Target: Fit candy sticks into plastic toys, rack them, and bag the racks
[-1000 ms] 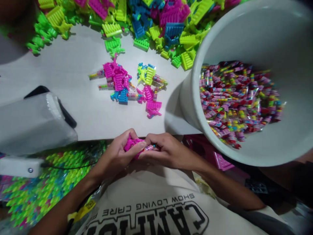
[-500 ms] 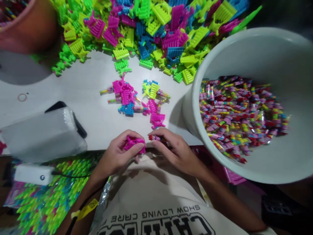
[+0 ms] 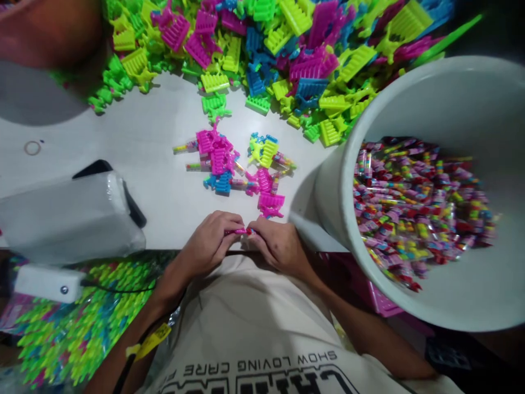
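Note:
At the table's front edge my left hand (image 3: 215,238) is closed on a pink plastic piece (image 3: 235,232), mostly covered by the fingers. My right hand (image 3: 279,241) pinches a small candy tube (image 3: 249,231), whose red end touches the pink piece. Just beyond the hands lies a small group of pink, blue and yellow pieces with candy tubes, among them a pink piece (image 3: 270,203) and a blue piece (image 3: 219,183).
A large heap of coloured plastic pieces (image 3: 311,63) covers the back. On the right stands a grey bucket (image 3: 334,191) holding many candy tubes (image 3: 410,202). A plastic-wrapped package (image 3: 69,213) lies over a dark object at left; an orange container (image 3: 49,33) is behind.
My hands have come together, and the tube's red end now meets the pink piece. My left hand has turned, hiding more of that piece. The view has shifted slightly.

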Demonstrator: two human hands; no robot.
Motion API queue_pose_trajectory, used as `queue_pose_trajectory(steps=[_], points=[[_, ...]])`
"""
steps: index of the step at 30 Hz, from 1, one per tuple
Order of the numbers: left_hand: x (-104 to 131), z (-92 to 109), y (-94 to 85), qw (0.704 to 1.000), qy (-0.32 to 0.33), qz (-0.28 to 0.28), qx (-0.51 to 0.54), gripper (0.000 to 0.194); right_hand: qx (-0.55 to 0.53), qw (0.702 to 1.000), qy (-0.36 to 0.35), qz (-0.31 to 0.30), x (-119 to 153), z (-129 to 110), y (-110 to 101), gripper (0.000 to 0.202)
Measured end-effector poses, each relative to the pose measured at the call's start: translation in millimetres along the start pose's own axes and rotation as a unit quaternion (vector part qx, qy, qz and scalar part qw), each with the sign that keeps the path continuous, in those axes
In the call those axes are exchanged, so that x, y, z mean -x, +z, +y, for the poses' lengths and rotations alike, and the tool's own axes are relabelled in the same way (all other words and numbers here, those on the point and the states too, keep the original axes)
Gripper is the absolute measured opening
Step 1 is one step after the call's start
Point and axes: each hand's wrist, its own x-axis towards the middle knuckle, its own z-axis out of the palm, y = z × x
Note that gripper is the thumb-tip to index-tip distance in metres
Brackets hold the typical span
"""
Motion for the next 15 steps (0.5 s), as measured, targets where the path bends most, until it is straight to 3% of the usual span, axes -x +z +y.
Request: queue_pose_trajectory(steps=[4, 15], points=[[-1.2, 0.9, -0.2, 1.000, 0.009, -0.001, 0.014, 0.019, -0.007, 1.000, -0.023, 0.003, 0.1, 1.9, -1.1, 0.040], [-1.1, -1.9, -4.9, 0.995, -0.047, -0.063, 0.057, 0.016, 0.052, 0.995, -0.083, -0.030, -3.1, 6.6, -7.9, 0.037]])
